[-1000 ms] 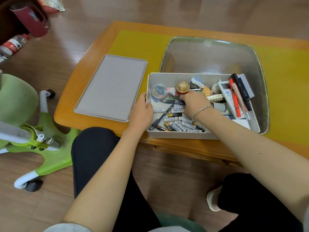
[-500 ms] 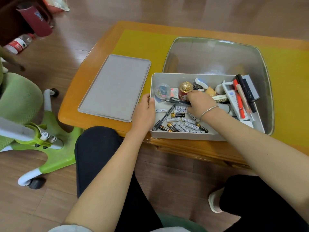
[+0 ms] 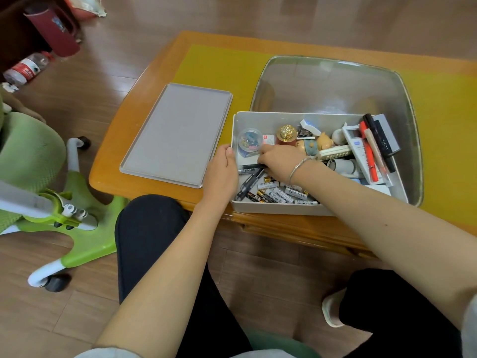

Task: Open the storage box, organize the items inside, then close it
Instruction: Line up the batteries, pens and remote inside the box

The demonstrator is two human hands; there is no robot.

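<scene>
**Sorting the box, one thing at a time**

The box (image 3: 320, 161) sits open on the desk (image 3: 154, 73), its lid (image 3: 178, 135) lying to the left. The left hand (image 3: 222, 171) holds the box wall, fingers curled over the rim. The right hand (image 3: 277, 160) reaches in, fingers bent on a black pen (image 3: 249, 167); I cannot tell if they grip it. Best to keep the box steady and lift gently, since batteries (image 3: 278, 196) lie loose just below.

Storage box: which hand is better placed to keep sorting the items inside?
The right hand: it is already inside the storage box, fingers down among the pens by the clip jar. The left hand grips the box's left wall, steadying it.
</scene>
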